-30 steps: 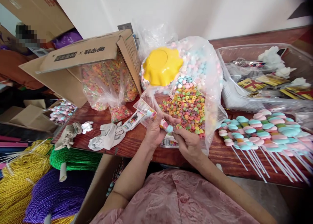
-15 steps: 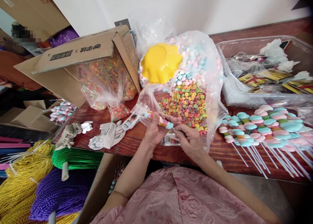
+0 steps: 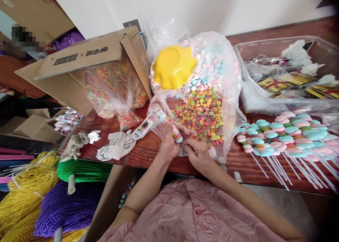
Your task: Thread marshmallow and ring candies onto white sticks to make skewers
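Observation:
My left hand is closed round a candy skewer in a clear wrapper, with blue and pink sweets on it, pointing up and left. My right hand pinches the skewer's lower end just below the left hand; the stick itself is hidden in the fingers. Both hands hover over the front edge of the wooden table. Right behind them lies an open plastic bag with a heap of coloured ring candies and pastel sweets, and a yellow bowl upside down on top.
A row of finished candy skewers lies at the right. A clear bin with packets stands behind them. A tipped cardboard box with bagged ring candies is at the left. Crumpled gloves and rope spools lie lower left.
Both hands have drawn slightly closer to my body. The skewer has tilted more upright, and my right hand has slid up against the left.

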Tool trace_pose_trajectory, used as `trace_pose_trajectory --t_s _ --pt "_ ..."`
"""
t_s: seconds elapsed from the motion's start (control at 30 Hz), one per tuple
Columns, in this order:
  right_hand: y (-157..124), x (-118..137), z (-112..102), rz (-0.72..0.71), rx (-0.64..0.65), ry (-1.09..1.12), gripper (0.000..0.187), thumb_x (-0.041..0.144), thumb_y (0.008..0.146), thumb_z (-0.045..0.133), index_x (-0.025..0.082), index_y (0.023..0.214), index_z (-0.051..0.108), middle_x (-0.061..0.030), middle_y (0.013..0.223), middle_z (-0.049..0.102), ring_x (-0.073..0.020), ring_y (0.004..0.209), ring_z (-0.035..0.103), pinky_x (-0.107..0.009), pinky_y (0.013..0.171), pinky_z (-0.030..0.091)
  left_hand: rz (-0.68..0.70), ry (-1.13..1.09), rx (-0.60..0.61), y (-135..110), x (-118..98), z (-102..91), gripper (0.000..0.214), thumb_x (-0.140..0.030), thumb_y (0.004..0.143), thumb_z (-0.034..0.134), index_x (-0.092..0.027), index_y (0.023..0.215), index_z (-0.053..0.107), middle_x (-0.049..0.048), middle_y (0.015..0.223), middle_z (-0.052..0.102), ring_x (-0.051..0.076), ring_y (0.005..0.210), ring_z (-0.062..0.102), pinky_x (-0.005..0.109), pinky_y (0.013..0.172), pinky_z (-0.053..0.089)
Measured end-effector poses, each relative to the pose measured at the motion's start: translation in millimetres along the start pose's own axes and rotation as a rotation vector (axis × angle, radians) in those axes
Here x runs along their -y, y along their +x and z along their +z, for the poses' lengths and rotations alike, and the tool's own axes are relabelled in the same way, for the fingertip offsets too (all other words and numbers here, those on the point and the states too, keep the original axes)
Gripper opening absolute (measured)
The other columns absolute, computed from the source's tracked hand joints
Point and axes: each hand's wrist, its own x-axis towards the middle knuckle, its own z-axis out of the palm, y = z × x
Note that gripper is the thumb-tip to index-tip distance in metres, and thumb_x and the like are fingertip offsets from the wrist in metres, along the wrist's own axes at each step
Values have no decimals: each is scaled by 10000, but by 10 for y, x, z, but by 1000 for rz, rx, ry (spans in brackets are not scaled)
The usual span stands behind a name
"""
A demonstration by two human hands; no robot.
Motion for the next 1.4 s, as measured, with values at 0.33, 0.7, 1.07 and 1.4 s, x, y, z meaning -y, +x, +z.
trace_pose_trajectory --t_s 0.33,0.7,1.07,1.4 --pt "106 105 -95 35 -115 111 180 247 887 548 193 724 603 24 613 548 -104 535 470 -232 528 405 -22 -80 102 -10 -93 -61 593 -709 603 763 -239 939 634 58 958 732 293 1103 658 427 911 522" --pt "-13 -14 -43 -225 -166 -262 209 131 907 494 202 749 611 -17 661 603 -134 601 554 -252 590 408 87 -154 -154 45 -145 25 333 -276 851 683 -169 602 489 -62 579 486 69 567 552 296 865 529" --pt "15 14 -167 -118 -70 -162 145 198 903 530 195 783 612 10 654 594 -116 562 507 -238 568 399 18 -184 -179 -18 93 103 355 -353 940 559 -165 641 529 -36 603 519 85 611 569 285 834 527" --pt "-93 -53 -53 -46 -102 -162 201 168 871 516 196 683 582 10 579 565 -121 509 492 -239 514 368 92 68 -61 -161 222 167 460 -523 839 662 -179 590 487 -38 584 470 122 710 599 282 843 503"
